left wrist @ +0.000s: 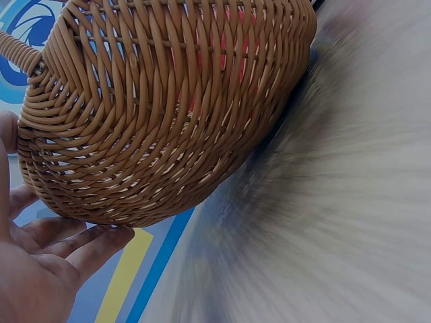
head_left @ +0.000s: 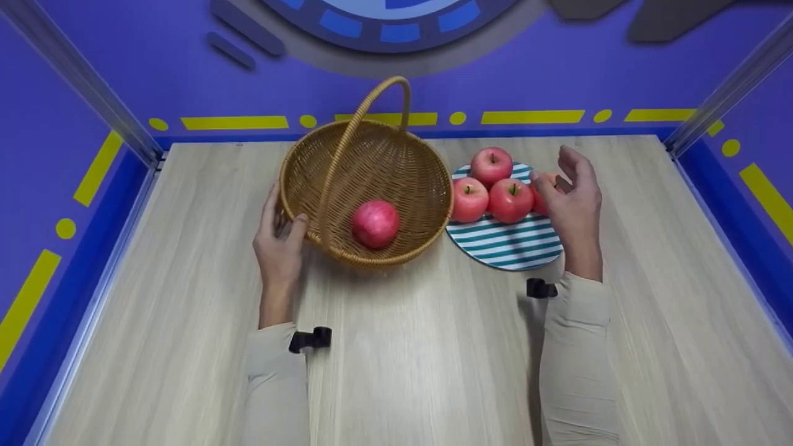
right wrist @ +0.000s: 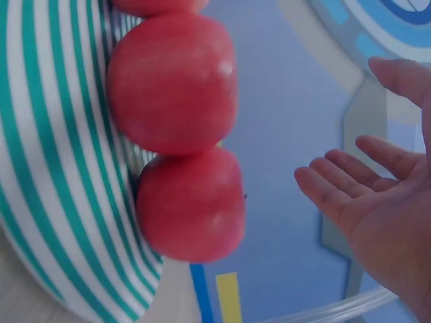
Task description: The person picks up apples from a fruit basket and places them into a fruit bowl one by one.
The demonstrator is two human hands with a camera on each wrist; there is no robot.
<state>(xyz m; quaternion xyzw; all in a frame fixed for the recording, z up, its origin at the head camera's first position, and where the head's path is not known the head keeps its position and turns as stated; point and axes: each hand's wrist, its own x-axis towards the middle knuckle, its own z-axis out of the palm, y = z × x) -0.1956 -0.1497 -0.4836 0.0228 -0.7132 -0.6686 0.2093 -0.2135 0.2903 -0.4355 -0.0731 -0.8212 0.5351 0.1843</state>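
A wicker basket (head_left: 403,161) with an arched handle stands left of centre, one red apple (head_left: 376,224) inside it. My left hand (head_left: 279,248) holds the basket's left side, thumb near the rim and fingers against the outer wall; in the left wrist view, those fingers (left wrist: 101,252) touch the weave. To the right, several red apples (head_left: 511,201) sit on a round green-and-white striped plate (head_left: 505,248). Over the rightmost apple (head_left: 544,195) hovers my right hand (head_left: 576,210), fingers spread and holding nothing. In the right wrist view its palm (right wrist: 377,222) is apart from the apples (right wrist: 192,205).
A pale wood table (head_left: 396,347) lies under everything. Blue panels (head_left: 204,80) with yellow marks enclose the back and both sides. The basket's right rim comes close to the plate and its leftmost apple (head_left: 469,199). A black wrist mount (head_left: 311,339) sits on each sleeve.
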